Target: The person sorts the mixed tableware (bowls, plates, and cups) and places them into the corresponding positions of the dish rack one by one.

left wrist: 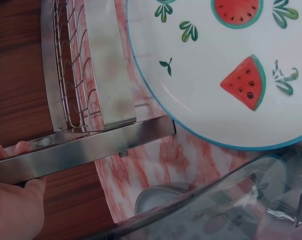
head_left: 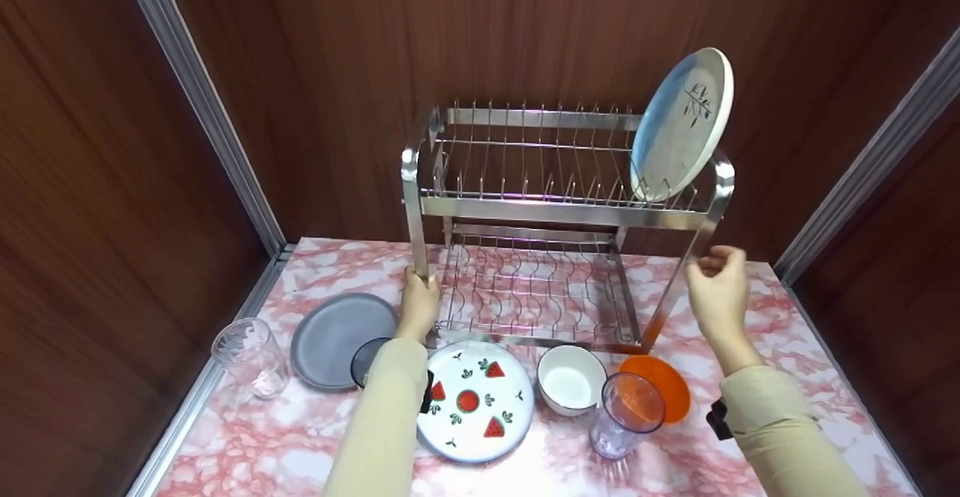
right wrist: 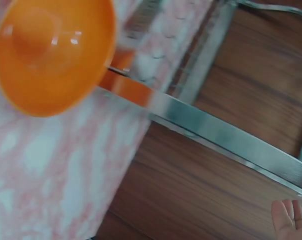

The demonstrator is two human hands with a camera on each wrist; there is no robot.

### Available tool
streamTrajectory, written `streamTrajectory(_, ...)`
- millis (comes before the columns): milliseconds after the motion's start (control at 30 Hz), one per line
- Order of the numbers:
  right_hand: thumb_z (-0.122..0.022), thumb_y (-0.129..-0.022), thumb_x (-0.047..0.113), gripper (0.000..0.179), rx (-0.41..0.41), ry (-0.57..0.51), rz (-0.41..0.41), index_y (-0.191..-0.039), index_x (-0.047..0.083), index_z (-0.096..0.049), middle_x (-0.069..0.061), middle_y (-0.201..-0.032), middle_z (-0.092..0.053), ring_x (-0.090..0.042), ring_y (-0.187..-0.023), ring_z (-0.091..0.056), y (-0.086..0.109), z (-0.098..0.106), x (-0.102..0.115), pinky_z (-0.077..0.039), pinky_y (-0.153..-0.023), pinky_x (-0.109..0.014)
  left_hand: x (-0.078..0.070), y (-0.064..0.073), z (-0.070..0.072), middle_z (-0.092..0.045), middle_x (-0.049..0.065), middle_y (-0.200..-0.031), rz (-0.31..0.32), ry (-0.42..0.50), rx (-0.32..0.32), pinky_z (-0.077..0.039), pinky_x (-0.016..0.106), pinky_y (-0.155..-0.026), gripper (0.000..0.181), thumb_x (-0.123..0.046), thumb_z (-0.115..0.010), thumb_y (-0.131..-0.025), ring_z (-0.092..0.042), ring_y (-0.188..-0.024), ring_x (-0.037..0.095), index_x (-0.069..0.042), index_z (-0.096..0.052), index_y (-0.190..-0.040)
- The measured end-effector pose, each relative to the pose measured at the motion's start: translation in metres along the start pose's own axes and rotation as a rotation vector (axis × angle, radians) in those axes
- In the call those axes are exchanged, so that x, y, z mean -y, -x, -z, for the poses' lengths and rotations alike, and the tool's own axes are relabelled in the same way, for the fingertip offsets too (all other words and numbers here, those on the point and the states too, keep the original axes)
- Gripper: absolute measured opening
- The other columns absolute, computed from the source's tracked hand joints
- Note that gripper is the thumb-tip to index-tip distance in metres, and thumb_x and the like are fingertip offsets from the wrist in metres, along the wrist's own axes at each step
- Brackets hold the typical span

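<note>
A two-tier metal dish rack point(head_left: 562, 214) stands on the table. My left hand point(head_left: 418, 308) grips its left front leg, and in the left wrist view the fingers and thumb wrap that metal leg point(left wrist: 86, 155). On the other side my right hand point(head_left: 720, 290) is raised beside the right front leg, apart from it, its fingers loosely bent and holding nothing. A large white and blue plate point(head_left: 686, 129) with a leaf drawing stands upright at the right end of the upper tier. The lower tier point(head_left: 540, 287) holds no dishes.
In front of the rack are a watermelon-patterned plate point(head_left: 480, 369), a white bowl point(head_left: 571, 377), an orange bowl point(head_left: 671, 388) and a purplish glass point(head_left: 619, 429). Leftward lie a grey plate point(head_left: 341, 332), a dark glass point(head_left: 365, 362) partly behind my sleeve, and a clear glass point(head_left: 255, 358).
</note>
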State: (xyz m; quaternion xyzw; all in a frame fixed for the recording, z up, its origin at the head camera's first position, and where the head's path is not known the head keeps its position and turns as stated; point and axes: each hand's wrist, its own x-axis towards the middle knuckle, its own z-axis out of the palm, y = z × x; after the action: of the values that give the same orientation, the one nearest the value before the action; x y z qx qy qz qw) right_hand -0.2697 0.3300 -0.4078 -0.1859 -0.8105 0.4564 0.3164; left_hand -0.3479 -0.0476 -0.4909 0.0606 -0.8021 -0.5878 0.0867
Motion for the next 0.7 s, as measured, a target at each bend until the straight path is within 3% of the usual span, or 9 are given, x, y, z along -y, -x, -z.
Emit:
streamTrajectory(100, -0.054, -0.083, 0.009, 0.043, 0.086, 0.027, -0.003, -0.123, -0.001, -0.041, -0.013, -0.103, -0.054, -0.008, -0.084, -0.048, 0.001, -0.007, -0.008, -0.04, -0.075, -0.018, 0.0, 0.0, 0.0, -0.053, 0.024, -0.115, 0.002, 0.004, 0.003, -0.041, 0.046, -0.098, 0.032, -0.015, -0.04, -0.096, -0.053, -0.109, 0.034, 0.002, -0.034, -0.123)
streamTrajectory(233, -0.057, -0.084, 0.012, 0.048, 0.167, -0.002, -0.024, -0.126, 0.0, -0.038, -0.012, -0.106, -0.05, -0.013, -0.09, -0.046, 0.0, -0.016, -0.015, -0.039, -0.075, -0.018, 0.0, 0.0, -0.001, -0.054, 0.024, -0.113, 0.002, -0.001, -0.007, -0.041, 0.046, -0.097, 0.031, -0.014, -0.041, -0.096, -0.053, -0.108, 0.034, 0.002, -0.035, -0.122)
streamTrajectory(400, -0.056, -0.083, 0.008, 0.037, 0.183, -0.175, -0.112, -0.117, -0.002, -0.044, 0.002, -0.088, -0.052, 0.0, -0.071, -0.053, -0.005, -0.026, -0.019, -0.045, -0.068, -0.012, -0.001, 0.001, 0.0, -0.056, 0.023, -0.111, 0.001, -0.035, -0.014, -0.042, 0.045, -0.094, 0.029, -0.015, -0.041, -0.096, -0.055, -0.105, 0.033, 0.0, -0.036, -0.12)
streamTrajectory(500, -0.054, -0.084, 0.005, 0.022, 0.209, -0.301, -0.178, -0.104, 0.001, -0.047, 0.009, -0.075, -0.055, 0.0, -0.063, -0.059, -0.007, -0.03, -0.023, -0.05, -0.067, -0.015, -0.002, 0.001, 0.0, -0.057, 0.023, -0.112, 0.001, -0.054, -0.016, -0.043, 0.046, -0.094, 0.029, -0.016, -0.041, -0.096, -0.056, -0.105, 0.033, -0.001, -0.035, -0.12)
streamTrajectory(700, -0.048, -0.089, 0.005, 0.013, 0.358, -0.333, -0.247, -0.1, 0.001, -0.049, 0.012, -0.063, -0.06, -0.006, -0.061, -0.061, -0.008, -0.032, -0.032, -0.049, -0.068, -0.019, -0.001, 0.001, 0.0, -0.057, 0.023, -0.109, -0.002, -0.041, -0.016, -0.043, 0.045, -0.093, 0.028, -0.016, -0.042, -0.096, -0.056, -0.103, 0.033, 0.0, -0.036, -0.119)
